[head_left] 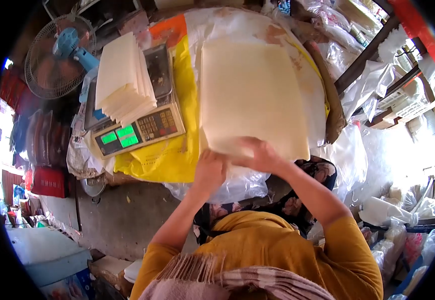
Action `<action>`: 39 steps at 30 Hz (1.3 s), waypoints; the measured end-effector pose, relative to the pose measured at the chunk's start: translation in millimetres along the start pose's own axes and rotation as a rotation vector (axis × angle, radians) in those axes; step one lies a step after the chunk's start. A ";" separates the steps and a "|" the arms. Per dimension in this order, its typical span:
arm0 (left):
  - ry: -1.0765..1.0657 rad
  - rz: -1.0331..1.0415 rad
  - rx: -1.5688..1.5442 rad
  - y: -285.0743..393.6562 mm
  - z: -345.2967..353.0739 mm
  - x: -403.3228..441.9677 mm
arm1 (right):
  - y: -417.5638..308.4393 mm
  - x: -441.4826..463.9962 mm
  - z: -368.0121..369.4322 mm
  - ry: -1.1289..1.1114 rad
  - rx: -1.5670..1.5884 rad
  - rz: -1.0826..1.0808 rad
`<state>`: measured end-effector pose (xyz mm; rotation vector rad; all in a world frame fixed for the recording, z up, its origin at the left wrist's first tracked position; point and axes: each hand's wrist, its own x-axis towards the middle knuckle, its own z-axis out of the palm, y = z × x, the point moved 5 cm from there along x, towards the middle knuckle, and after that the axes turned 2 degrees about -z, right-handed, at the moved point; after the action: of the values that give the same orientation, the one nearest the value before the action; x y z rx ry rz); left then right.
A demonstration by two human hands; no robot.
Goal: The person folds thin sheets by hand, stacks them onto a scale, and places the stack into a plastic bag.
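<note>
A large stack of cream paper sheets lies on the covered table in front of me. At its near left corner my left hand is closed, its fingers pinching the edge of the paper. Just to the right, my right hand is over the near edge of the stack, fingers pointing left and smeared by motion. The sheet edge between the two hands is blurred and looks slightly lifted. Whether the right fingers grip the paper cannot be made out.
Left of the stack, a digital scale with green displays carries a bundle of folded cream paper. A blue fan stands behind it. A yellow plastic sheet covers the table's left side. Clear plastic bags hang at the right.
</note>
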<state>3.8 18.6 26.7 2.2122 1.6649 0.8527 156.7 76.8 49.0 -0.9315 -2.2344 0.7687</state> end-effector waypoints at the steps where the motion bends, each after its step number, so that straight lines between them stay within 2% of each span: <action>1: -0.008 0.013 -0.001 3.1 1.6 2.9 | 9.0 -1.9 5.9 -0.052 -0.068 0.003; 2: -0.015 0.032 -0.003 7.2 3.5 7.2 | 17.8 -2.5 6.7 -0.098 -0.141 0.010; 5: -0.085 0.020 -0.179 -0.7 5.7 13.2 | 13.7 7.5 -18.5 -0.206 0.181 0.260; 8: 0.008 -0.513 -0.582 -7.7 -1.7 10.5 | 21.0 7.6 -14.0 -0.296 0.289 0.299; 9: 0.056 -0.493 -0.568 -6.1 -2.2 12.6 | 13.8 8.3 -14.6 -0.295 0.329 0.249; 11: 0.151 -0.457 -0.545 -3.2 -2.2 16.1 | 20.5 4.1 -7.6 -0.211 0.349 0.236; 12: 0.149 -0.505 -0.578 -0.7 -1.9 16.7 | 23.1 3.0 -4.7 -0.170 0.360 0.230; 13: 0.146 -0.554 -0.611 3.6 -4.3 17.3 | 26.4 3.3 -3.7 -0.171 0.210 0.289; 14: 0.144 -0.603 -0.644 5.0 -5.2 16.9 | 35.5 3.7 -6.3 -0.039 0.255 0.300; 16: 0.270 -0.516 -0.362 -0.5 -4.0 6.5 | 61.0 1.4 -10.7 0.220 0.344 0.322; 17: 0.331 -0.471 -0.221 -1.3 -4.9 2.1 | 80.8 -2.0 -16.7 0.210 0.407 0.502; 20: 0.369 -0.173 0.231 24.2 -20.7 3.4 | 65.7 -6.6 -17.3 0.108 0.557 0.385; 21: 0.228 -0.093 0.189 23.7 -11.6 7.2 | 31.4 -7.5 -25.0 0.030 0.268 0.242; 23: -0.047 0.059 0.104 21.6 8.5 11.6 | 13.3 -17.4 -8.9 -0.016 -0.207 0.032; 25: -0.089 0.042 0.172 26.8 11.4 12.7 | 15.5 -18.9 -1.3 -0.141 -0.582 -0.181; 27: -0.090 0.069 0.227 27.2 12.5 15.8 | 47.1 -5.1 -30.7 -0.096 -0.193 0.276; 29: -0.248 0.002 0.195 22.2 15.7 23.7 | 35.2 22.8 -89.6 0.255 -0.191 0.233; 31: -0.379 -0.070 0.177 14.3 19.7 42.1 | 4.2 46.3 -127.0 0.224 -0.226 0.183; 33: -0.478 -0.149 0.170 -2.3 33.2 73.0 | -6.0 51.0 -133.1 0.180 -0.230 0.167; 35: -0.177 0.004 0.244 -0.9 30.0 104.3 | -7.7 51.4 -126.9 0.118 -0.200 0.183; 36: -0.141 -0.045 0.347 -11.3 38.1 112.4 | -5.0 52.0 -126.1 0.118 -0.204 0.155; 38: -0.301 -0.191 0.314 -23.7 47.8 124.8 | 10.0 53.9 -124.1 0.117 -0.212 0.100; 39: -0.332 -0.201 0.318 -22.9 47.9 130.2 | 23.2 56.6 -126.6 0.130 -0.162 0.196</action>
<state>36.8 154.9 16.0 2.1742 1.9082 0.1660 222.3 168.6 132.9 -1.2565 -2.1367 0.5983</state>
